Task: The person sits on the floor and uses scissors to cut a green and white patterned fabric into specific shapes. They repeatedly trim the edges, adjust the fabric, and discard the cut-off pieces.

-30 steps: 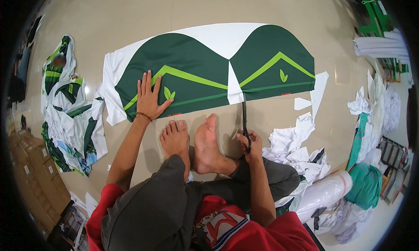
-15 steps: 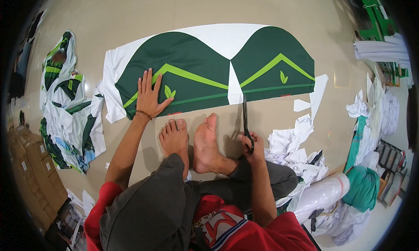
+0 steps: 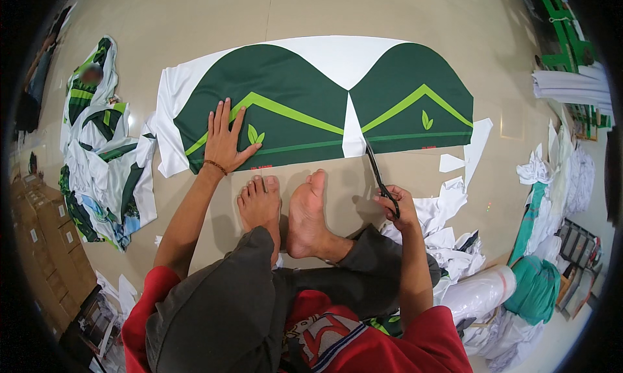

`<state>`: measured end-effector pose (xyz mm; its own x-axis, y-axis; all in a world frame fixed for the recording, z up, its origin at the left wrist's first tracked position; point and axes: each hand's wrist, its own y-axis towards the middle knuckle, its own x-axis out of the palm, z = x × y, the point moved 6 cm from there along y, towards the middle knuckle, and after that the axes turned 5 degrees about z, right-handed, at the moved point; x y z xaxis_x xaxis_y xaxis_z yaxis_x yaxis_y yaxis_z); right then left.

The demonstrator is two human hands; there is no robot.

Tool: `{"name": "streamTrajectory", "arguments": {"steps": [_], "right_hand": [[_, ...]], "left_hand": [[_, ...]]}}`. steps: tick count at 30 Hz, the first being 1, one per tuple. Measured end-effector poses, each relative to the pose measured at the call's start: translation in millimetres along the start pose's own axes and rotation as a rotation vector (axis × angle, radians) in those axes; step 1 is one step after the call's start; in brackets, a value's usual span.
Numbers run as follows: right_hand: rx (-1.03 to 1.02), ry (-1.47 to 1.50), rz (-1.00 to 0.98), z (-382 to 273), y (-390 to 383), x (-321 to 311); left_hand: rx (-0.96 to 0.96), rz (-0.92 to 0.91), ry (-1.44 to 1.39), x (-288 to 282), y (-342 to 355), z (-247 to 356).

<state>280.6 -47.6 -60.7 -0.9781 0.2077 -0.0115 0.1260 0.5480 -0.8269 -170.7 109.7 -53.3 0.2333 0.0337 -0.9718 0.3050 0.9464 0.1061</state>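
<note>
Spread on the floor before me is a printed fabric sheet (image 3: 292, 87), with two dark green rounded panels, light green zigzag stripes and leaf motifs on a white ground. My left hand (image 3: 224, 139) lies on the left panel, fingers spread and palm down. In my right hand (image 3: 399, 206) are black scissors (image 3: 378, 173), gripped by the handles. Their tip reaches the lower edge of the fabric, beside the white wedge (image 3: 353, 130) between the two panels. How far the blades are parted I cannot make out.
Crumpled white scraps (image 3: 448, 211) lie right of my right hand, with a loose white strip (image 3: 477, 151) farther up. A heap of printed garments (image 3: 107, 159) is at the left, near cardboard boxes (image 3: 52, 237). A plastic-wrapped roll (image 3: 477, 292) and a green bag (image 3: 533, 288) stand lower right.
My right hand has shifted to the right, and the scissors now slant more, their tip still near the wedge. The left hand keeps its place on the fabric.
</note>
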Motion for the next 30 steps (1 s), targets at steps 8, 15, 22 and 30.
{"name": "streamTrajectory", "arguments": {"steps": [8, 15, 22, 30], "right_hand": [[-0.043, -0.053, 0.059, 3, 1, 0], [-0.061, 0.073, -0.037, -6, 9, 10], [-0.081, -0.057, 0.007, -12, 14, 13], [-0.096, 0.033, -0.054, -30, 20, 28]], "left_hand": [[0.003, -0.008, 0.008, 1, 1, 0], [0.008, 0.009, 0.009, 1, 1, -1], [0.009, 0.008, 0.014, 1, 0, -2], [-0.001, -0.002, -0.003, 1, 0, -2]]}}
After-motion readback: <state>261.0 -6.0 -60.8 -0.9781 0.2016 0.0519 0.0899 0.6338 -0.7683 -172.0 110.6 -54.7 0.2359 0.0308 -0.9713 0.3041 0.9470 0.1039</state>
